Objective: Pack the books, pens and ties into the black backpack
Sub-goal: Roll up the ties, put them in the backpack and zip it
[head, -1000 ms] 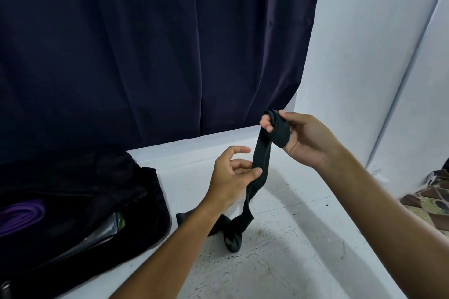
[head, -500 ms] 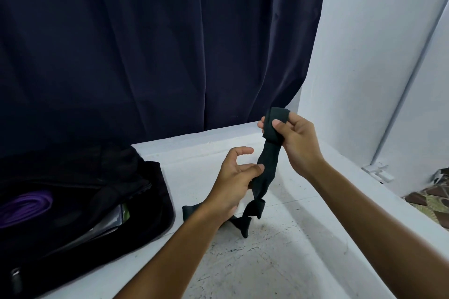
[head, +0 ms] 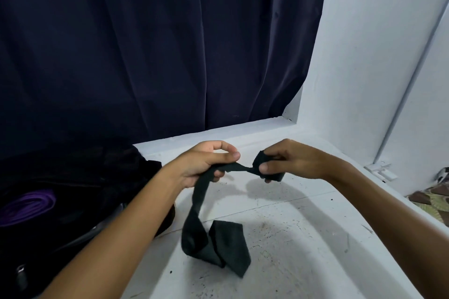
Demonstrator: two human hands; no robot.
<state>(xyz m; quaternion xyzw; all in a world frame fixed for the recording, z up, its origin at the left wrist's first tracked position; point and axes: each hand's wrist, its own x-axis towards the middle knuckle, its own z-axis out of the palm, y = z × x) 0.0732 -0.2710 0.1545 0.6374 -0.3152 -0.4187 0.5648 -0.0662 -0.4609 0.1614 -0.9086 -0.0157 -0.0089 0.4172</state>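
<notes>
Head view, looking down past two bare forearms. Behind everything, a dark navy curtain (head: 158,43) hanging in folds to the back edge of a white, speckled tabletop (head: 291,238); pale wall (head: 364,56) at right. At left on the tabletop, the black backpack (head: 73,177), lying open, with a coil of purple fabric (head: 26,204) visible inside, possibly a tie but too dim to confirm. Just beside its near edge, crossing in front, the left forearm, angled up from lower left.

Between the hands and below them, a dark tie (head: 206,233): narrow end bunched at right, a twisted taut span running leftward, then a long drop to the tabletop, wide end folded over itself and resting there.

Left hand (head: 204,165): raised above the tabletop, fingers curled, thumb and forefinger tips pressed together, remaining fingers loosely closed around the tie where the span turns downward. Right hand (head: 289,160): level with the left and near it, knuckles up, clenched around the rolled-up narrow end of the tie, thumb pressed against the roll. Right forearm entering from lower right, wrist roughly straight.
</notes>
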